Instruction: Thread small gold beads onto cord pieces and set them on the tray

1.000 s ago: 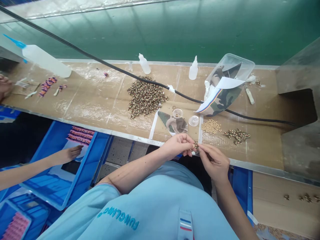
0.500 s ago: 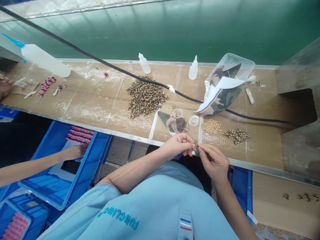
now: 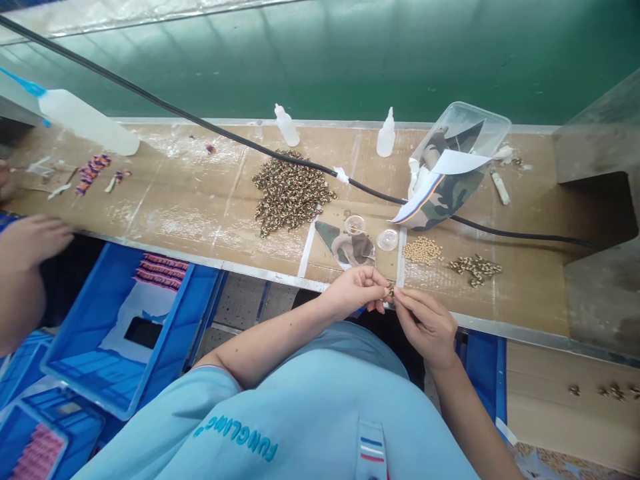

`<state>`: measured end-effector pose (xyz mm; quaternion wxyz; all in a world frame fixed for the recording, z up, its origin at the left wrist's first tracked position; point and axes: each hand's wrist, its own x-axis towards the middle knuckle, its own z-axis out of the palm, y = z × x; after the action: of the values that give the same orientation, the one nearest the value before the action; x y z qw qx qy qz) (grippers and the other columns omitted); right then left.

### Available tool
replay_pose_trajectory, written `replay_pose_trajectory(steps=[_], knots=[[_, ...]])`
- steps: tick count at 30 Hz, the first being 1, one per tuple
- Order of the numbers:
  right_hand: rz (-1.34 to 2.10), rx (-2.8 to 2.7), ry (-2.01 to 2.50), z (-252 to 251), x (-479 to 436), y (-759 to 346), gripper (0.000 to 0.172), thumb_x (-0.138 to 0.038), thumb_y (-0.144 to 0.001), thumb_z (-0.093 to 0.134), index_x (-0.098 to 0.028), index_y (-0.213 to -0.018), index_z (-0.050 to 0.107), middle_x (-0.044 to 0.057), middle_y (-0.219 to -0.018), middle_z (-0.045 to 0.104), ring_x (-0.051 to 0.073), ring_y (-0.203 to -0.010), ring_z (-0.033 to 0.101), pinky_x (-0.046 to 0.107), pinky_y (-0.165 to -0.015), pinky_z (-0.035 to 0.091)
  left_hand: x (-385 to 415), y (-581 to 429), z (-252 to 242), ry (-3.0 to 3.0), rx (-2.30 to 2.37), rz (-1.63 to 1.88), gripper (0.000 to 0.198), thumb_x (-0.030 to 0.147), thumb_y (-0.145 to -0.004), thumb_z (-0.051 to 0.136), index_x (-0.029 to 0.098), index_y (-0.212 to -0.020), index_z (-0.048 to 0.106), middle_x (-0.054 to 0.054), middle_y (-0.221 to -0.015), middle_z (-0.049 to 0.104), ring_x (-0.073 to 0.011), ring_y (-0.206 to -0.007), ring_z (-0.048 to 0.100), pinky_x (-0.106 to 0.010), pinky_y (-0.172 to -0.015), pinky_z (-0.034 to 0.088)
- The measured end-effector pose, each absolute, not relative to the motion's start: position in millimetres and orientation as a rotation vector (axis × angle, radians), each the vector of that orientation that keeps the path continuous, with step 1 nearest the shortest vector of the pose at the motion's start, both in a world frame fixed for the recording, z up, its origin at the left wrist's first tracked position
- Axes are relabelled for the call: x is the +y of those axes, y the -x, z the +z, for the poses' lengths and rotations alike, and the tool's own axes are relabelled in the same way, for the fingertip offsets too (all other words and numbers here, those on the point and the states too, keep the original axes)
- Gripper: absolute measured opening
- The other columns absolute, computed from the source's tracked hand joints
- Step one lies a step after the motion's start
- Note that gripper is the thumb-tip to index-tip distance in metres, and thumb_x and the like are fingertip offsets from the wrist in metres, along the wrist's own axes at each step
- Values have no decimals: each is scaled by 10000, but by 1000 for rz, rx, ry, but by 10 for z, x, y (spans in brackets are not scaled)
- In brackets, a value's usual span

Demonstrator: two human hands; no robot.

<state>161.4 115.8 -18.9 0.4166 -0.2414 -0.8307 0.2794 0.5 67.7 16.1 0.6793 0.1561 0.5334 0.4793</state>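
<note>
The left hand [image 3: 355, 291] and the right hand [image 3: 425, 327] meet just over the front edge of the desk [image 3: 150, 203], close to the body; each grip is clamped, thumb against fingertips, on a small patterned bead [image 3: 390, 290]; holding it from both sides seems to steady it for close work, though its detail is too small to make out. At 11 o'clock from the hands lies a large bead pile [image 3: 290, 193], spread flat, probably so that single pieces are easy to pick off; nearer, at 12 o'clock, a clear cup [image 3: 355, 225] and a clear lid [image 3: 387, 240] sit beside a camouflage scrap [image 3: 345, 245], within easy reach between white tape strips. At 1 o'clock are a beige bead heap [image 3: 423, 251] and a smaller patterned heap [image 3: 475, 268]; behind them, a plastic tub [image 3: 463, 127] lies tilted, with a camouflage sheet [image 3: 440, 200] spilling out of it. A black cable [image 3: 250, 140] crosses the desk; two dropper bottles [image 3: 386, 137] [image 3: 286, 127] stand at the back. At 9 o'clock, a co-worker's hand [image 3: 30, 243] hangs near a blue crate [image 3: 175, 320] holding pink strips [image 3: 160, 272].
</note>
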Motion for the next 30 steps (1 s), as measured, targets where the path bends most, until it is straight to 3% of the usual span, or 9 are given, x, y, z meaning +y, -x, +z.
replay_pose_trajectory(steps=[7, 14, 18, 23, 30], knots=[[735, -2075, 578, -179, 1165, -1626, 304, -61, -769, 629, -235, -1006, 706, 53, -915, 718, 135, -778, 688, 237, -741, 583, 654, -4, 156, -418, 1224, 1060, 130, 116, -716, 622, 121, -758, 499, 18, -565, 627, -51, -418, 557, -128, -388, 363], [844, -2028, 715, -145, 1130, -1646, 261, -116, -787, 624, -254, -993, 703, 39, -922, 720, 150, -784, 687, 270, -735, 586, 536, -66, 120, -604, 1244, 1121, 262, 329, -748, 667, 141, -804, 493, 46, -534, 562, -35, -434, 494, -134, -419, 369], [927, -1993, 769, -147, 1122, -1670, 184, -148, -795, 627, -230, -948, 686, 44, -897, 716, 157, -789, 682, 287, -737, 585, 465, -108, 73, -827, 1343, 1204, 273, 399, -784, 627, 145, -821, 534, -9, -659, 607, -78, -568, 583, -192, -539, 476], [1107, -1893, 815, -153, 1098, -1701, 107, -146, -796, 628, -226, -863, 655, 27, -854, 703, 157, -799, 669, 306, -756, 574, 409, -80, -18, -1421, 1506, 1243, 195, 312, -874, 494, 179, -810, 620, -94, -925, 700, -151, -910, 654, -295, -833, 524], [1268, -1874, 784, -110, 1115, -1728, 37, -199, -802, 640, -222, -825, 657, 19, -818, 702, 137, -744, 670, 251, -683, 572, 390, -39, -138, -1670, 1445, 1234, 320, 356, -918, 402, 198, -784, 646, -113, -944, 722, -151, -905, 670, -313, -814, 526]])
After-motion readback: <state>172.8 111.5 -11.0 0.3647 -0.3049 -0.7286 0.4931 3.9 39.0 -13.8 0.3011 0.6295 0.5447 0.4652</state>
